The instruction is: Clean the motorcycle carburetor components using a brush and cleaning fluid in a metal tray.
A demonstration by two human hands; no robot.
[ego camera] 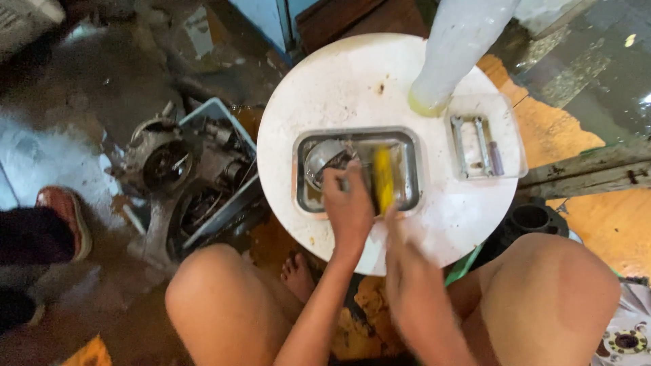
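From up here I look down on a round white table (pixel 352 88) with a rectangular metal tray (pixel 411 169) set near its middle. My left hand (pixel 347 207) reaches into the tray from the near edge, fingers curled down on a rounded metal part (pixel 322 159) that lies in the tray's left half; the hand covers the part's right side, so I cannot tell how firm the grip is. My right hand (pixel 413 291) is lower, over the table's near rim, and badly blurred. A yellow tool (pixel 384 179), perhaps a brush, stands lengthwise in the tray just right of the left hand, above the right hand; the blur keeps me from seeing whether the fingers are closed round it or what its lower end looks like. The two hands are close but apart. To the right sits a clear plastic tray (pixel 519 146) with small wrenches (pixel 475 146) in it, and a pale plastic bottle (pixel 454 51) rises beside it, its top cut off. On the floor to the left lie greasy engine parts (pixel 183 183).
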